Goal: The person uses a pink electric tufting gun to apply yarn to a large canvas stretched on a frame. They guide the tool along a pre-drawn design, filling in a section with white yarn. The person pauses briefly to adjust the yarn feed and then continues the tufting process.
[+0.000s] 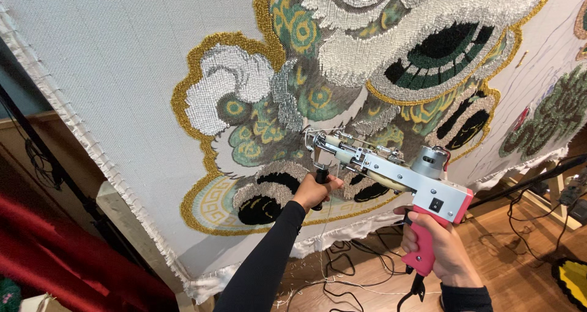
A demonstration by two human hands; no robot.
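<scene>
A tufting gun point(391, 171) with a silver metal body and a pink grip points its needle end at a stretched white cloth point(122, 61). My right hand point(443, 248) is wrapped around the pink grip at the lower right. My left hand point(313, 191), in a black sleeve, clasps the gun's black front handle close to the cloth. The cloth carries a large tufted pattern point(342, 73) in gold, green, grey, white and black yarn. The gun's tip sits by a pale untufted patch near the pattern's lower middle.
Black cables point(361, 269) and white yarn strands lie on the wooden floor below the cloth. A dark frame bar point(36, 141) runs along the cloth's left edge, with red fabric point(55, 257) at lower left. More cables and a stand leg are at the right.
</scene>
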